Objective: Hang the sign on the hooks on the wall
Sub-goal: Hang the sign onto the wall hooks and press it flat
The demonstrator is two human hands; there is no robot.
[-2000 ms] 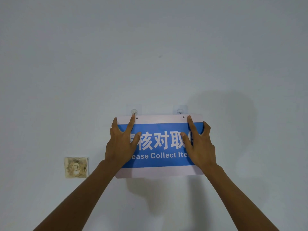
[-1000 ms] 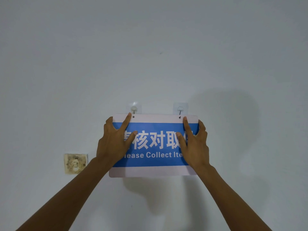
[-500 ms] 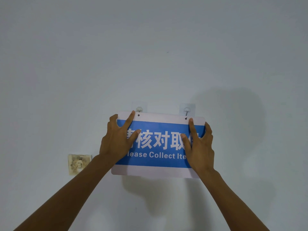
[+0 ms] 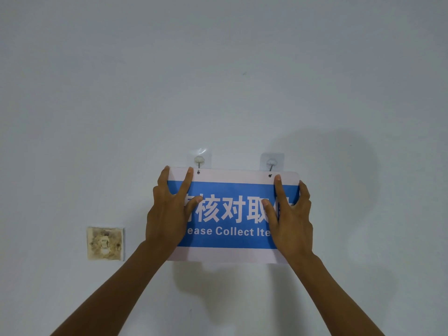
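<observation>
A white sign point(image 4: 230, 215) with a blue band and white lettering lies flat against the wall. My left hand point(image 4: 169, 212) holds its left end and my right hand point(image 4: 289, 221) its right end, fingers spread over the face. Two clear adhesive hooks are stuck to the wall just above the sign's top edge: the left hook point(image 4: 199, 160) and the right hook point(image 4: 271, 163). Each hook's wire reaches down to a small hole near the sign's top edge. Whether the wires pass through the holes I cannot tell.
A stained, yellowed switch plate point(image 4: 105, 243) sits on the wall to the left of the sign. The pale wall point(image 4: 218, 69) around it is bare. The shadow of my arms and the sign falls to the right and below.
The sign has shifted slightly up and to the right under the hooks, and its holes now sit at the hook wires. Both hands kept their hold.
</observation>
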